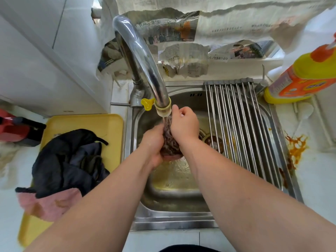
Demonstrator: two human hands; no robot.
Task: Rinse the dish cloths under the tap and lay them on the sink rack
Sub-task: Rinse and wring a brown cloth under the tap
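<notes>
Brown dish cloth (170, 142) is gripped between left hand (154, 144) and right hand (184, 124) under the tap (145, 66).

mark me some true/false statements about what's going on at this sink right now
1. The left hand and right hand both hold a cloth under the running tap. True.
2. A cloth already lies on the rack. False: no cloth is on the rack.
3. A pile of cloths lies on the yellow tray left of the sink. True.
4. The yellow bottle is left of the tap. False: it is on the right, past the rack.
5. The counter right of the sink is spotless. False: it has an orange stain.
</notes>
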